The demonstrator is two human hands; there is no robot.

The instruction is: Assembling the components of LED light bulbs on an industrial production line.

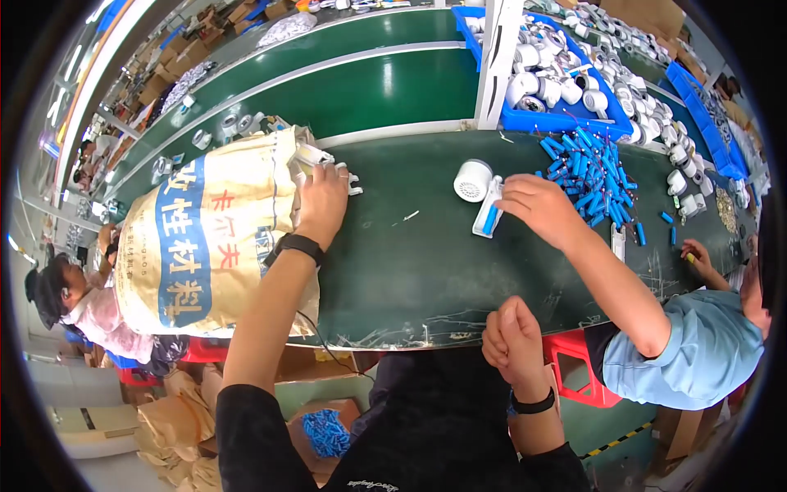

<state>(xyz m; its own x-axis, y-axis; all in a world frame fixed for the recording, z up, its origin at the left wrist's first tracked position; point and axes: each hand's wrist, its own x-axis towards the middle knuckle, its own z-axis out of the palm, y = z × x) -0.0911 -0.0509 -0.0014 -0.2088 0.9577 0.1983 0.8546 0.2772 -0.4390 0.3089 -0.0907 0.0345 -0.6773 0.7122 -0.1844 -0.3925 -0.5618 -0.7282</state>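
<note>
Reaching forward with our left hand (pixel 321 203), we have the fingers curled into the open mouth of the big woven sack (pixel 205 238), closing on small white plastic parts (pixel 340 174) that poke out past the fingertips; we cannot tell exactly how many pieces are in the grasp. Our right hand (pixel 512 336) hangs back at the near edge of the dark green table (pixel 410 271), clenched in a loose fist, and whether it holds anything is hidden from us. The sack lies on its side at the table's left end, bulging over the near edge, so a hard tug on the mouth could, we judge, slide it off or spill parts onto the floor. Loose white pieces dragged out could also skid across the smooth tabletop. To our right a co-worker's hand (pixel 537 207) presses on a white holder (pixel 489 215) with a blue cylinder in it, just beside a round white cap (pixel 472 180) and a heap of blue cylinders (pixel 592 176); a sweeping move from us might knock into that work. Farther back, blue bins (pixel 566 119) hold white round parts, well apart from our hands.
</note>
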